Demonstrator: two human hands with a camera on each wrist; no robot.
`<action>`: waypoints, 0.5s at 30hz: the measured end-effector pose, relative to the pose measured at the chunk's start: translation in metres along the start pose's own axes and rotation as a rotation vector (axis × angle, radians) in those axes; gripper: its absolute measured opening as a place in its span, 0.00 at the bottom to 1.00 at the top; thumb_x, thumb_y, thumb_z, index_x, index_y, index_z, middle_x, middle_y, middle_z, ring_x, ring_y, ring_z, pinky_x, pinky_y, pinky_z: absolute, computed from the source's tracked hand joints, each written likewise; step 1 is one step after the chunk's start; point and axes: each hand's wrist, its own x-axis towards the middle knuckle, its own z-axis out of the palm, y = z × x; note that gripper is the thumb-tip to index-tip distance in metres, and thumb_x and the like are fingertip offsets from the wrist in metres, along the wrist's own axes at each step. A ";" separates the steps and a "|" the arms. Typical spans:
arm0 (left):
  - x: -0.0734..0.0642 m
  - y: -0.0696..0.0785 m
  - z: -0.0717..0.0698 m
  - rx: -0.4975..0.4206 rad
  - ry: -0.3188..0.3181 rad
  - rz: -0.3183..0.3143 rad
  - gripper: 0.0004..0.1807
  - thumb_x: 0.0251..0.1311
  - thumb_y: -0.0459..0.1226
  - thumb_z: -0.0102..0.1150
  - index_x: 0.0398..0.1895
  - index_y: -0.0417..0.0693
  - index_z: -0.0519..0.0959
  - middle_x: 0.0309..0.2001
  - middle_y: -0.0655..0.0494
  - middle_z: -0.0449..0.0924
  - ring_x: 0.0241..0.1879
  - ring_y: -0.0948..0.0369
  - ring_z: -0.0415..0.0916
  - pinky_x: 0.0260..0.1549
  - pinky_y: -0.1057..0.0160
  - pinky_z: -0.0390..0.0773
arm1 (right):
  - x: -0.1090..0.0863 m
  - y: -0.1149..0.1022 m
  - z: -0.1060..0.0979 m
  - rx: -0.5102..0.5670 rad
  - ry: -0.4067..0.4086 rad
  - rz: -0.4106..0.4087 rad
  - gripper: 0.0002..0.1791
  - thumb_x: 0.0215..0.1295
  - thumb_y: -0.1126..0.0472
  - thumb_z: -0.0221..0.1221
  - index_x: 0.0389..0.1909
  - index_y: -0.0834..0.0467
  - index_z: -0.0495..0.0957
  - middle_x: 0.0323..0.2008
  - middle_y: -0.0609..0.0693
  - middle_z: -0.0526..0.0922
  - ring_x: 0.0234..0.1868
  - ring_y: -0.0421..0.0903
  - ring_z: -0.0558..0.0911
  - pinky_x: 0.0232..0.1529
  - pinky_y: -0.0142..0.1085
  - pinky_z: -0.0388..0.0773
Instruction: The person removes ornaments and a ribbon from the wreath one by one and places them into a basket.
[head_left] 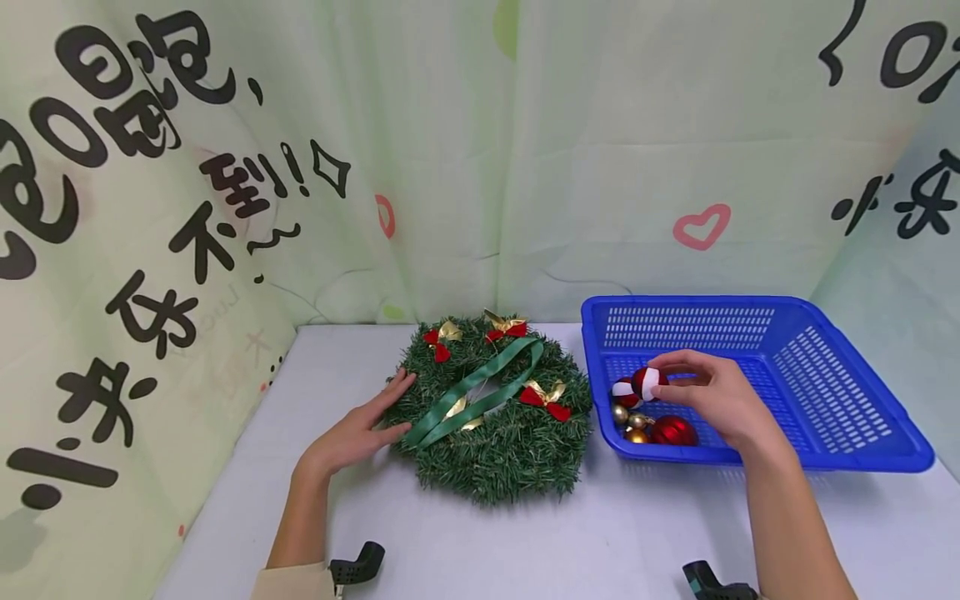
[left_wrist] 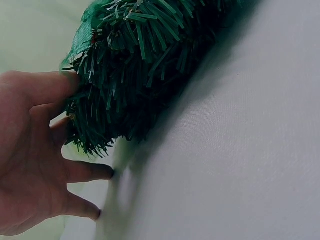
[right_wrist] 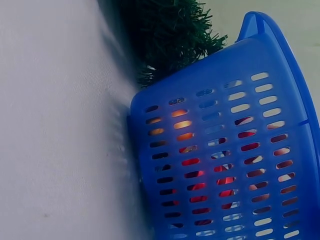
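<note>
A green wreath (head_left: 510, 458) with red and gold bows (head_left: 547, 400) and a loop of green ribbon (head_left: 480, 377) lies on the table. My left hand (head_left: 365, 432) touches its left edge, thumb and fingers spread. In the left wrist view, that hand (left_wrist: 37, 150) has its thumb against the green needles (left_wrist: 145, 55), with two fingers stretched out below them. Inside the blue basket's left part, my right hand (head_left: 708, 392) pinches a small red and white ball (head_left: 647, 383) between thumb and fingers. The right wrist view shows only the basket's slotted outer wall (right_wrist: 215, 115), hiding that hand.
The blue plastic basket (head_left: 862, 460) stands right of the wreath. Under my right hand lie a large red ball (head_left: 674, 431), several small gold balls (head_left: 637, 435) and another red and white piece (head_left: 624, 390). Printed curtains (head_left: 570, 167) hang behind the white table (head_left: 525, 550).
</note>
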 end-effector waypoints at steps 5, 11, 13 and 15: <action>0.001 0.000 0.000 -0.004 0.002 0.003 0.42 0.76 0.47 0.58 0.86 0.64 0.48 0.86 0.59 0.36 0.84 0.45 0.36 0.76 0.30 0.49 | 0.001 0.002 0.000 -0.017 -0.006 -0.003 0.28 0.71 0.51 0.67 0.67 0.58 0.78 0.67 0.64 0.76 0.63 0.64 0.80 0.59 0.60 0.80; 0.001 0.002 0.000 -0.009 -0.005 0.001 0.42 0.76 0.47 0.57 0.86 0.63 0.48 0.86 0.59 0.36 0.84 0.45 0.36 0.76 0.31 0.49 | 0.001 0.002 0.001 -0.043 -0.036 0.010 0.28 0.69 0.53 0.69 0.66 0.58 0.79 0.65 0.66 0.78 0.60 0.63 0.82 0.55 0.52 0.85; 0.001 0.002 0.000 -0.007 -0.005 -0.005 0.42 0.76 0.47 0.57 0.86 0.63 0.48 0.86 0.59 0.35 0.84 0.45 0.36 0.76 0.31 0.49 | 0.000 0.001 0.002 -0.052 -0.048 0.009 0.27 0.68 0.53 0.69 0.66 0.58 0.79 0.64 0.66 0.78 0.59 0.62 0.82 0.53 0.50 0.86; -0.001 0.003 0.000 -0.010 -0.005 -0.010 0.42 0.76 0.47 0.58 0.86 0.63 0.48 0.86 0.59 0.35 0.84 0.45 0.35 0.76 0.31 0.49 | 0.000 0.000 0.003 -0.059 -0.060 0.004 0.27 0.68 0.53 0.70 0.65 0.58 0.80 0.63 0.66 0.79 0.58 0.61 0.83 0.52 0.49 0.87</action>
